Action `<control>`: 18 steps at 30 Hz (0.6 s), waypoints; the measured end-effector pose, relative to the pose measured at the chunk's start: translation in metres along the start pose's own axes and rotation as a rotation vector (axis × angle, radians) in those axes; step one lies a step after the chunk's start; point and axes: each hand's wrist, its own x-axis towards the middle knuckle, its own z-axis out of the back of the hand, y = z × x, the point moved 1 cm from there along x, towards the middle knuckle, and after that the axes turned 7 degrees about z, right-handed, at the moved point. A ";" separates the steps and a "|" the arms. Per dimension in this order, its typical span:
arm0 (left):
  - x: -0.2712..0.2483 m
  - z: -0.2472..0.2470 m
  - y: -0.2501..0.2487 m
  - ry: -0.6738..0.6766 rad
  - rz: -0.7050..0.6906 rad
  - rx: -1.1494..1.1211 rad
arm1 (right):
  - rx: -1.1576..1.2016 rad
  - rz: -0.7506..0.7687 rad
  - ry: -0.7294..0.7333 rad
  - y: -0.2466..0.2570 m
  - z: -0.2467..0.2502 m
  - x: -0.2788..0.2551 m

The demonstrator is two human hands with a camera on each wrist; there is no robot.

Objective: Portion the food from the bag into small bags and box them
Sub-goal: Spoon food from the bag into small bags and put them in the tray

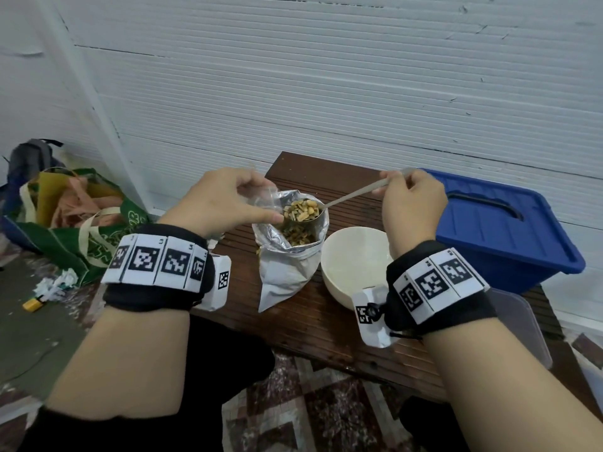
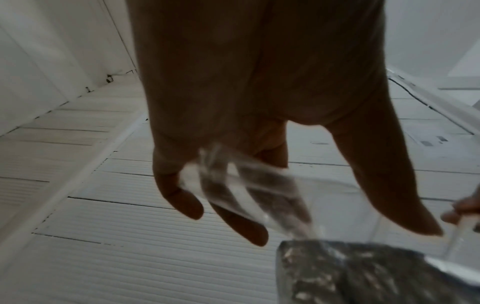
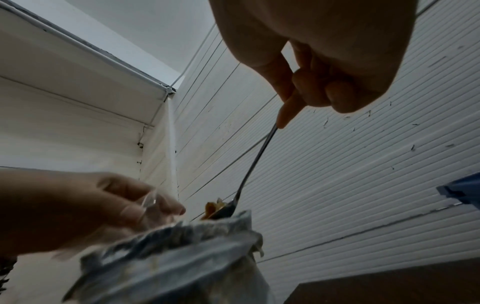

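From the head view, the right hand [image 1: 411, 199] pinches the far end of a metal spoon [image 1: 346, 198] between curled fingers and thumb, its bowl heaped with a mix of nuts and seeds [image 1: 301, 209] and poised just above the mouth of the open foil bag [image 1: 288, 256], which stands on the dark wooden table [image 1: 313, 324]; the left hand [image 1: 225, 203] pinches a small clear plastic bag [image 1: 266, 199] beside the foil bag's rim, probably so the spoonful has only a short way to travel and any spill falls back in; an empty white bowl [image 1: 354, 267] sits just right of the foil bag, and the blue lidded box [image 1: 499, 223] waits farther right, presumably for the finished portions. From the left wrist view, the thumb and upper fingers grip the crumpled clear bag [image 2: 259, 191] while two lower fingers [image 2: 187, 203] hang loosely uncurled; the foil bag [image 2: 363, 273] lies just below. From the right wrist view, the fingers [image 3: 322, 90] are curled tightly round the spoon handle [image 3: 255, 162], the laden bowl hovering at the foil bag's [image 3: 182, 257] crumpled rim, with the left hand [image 3: 78, 207] holding the small bag's mouth close alongside.
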 end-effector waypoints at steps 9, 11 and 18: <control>0.009 -0.012 -0.001 0.034 0.014 0.147 | 0.000 -0.025 0.101 0.012 -0.006 0.008; 0.010 -0.014 -0.001 0.017 0.010 0.163 | -0.003 -0.033 0.139 0.013 -0.010 0.008; 0.011 -0.021 -0.007 -0.036 -0.043 0.219 | 0.016 -0.061 0.194 0.019 -0.017 0.010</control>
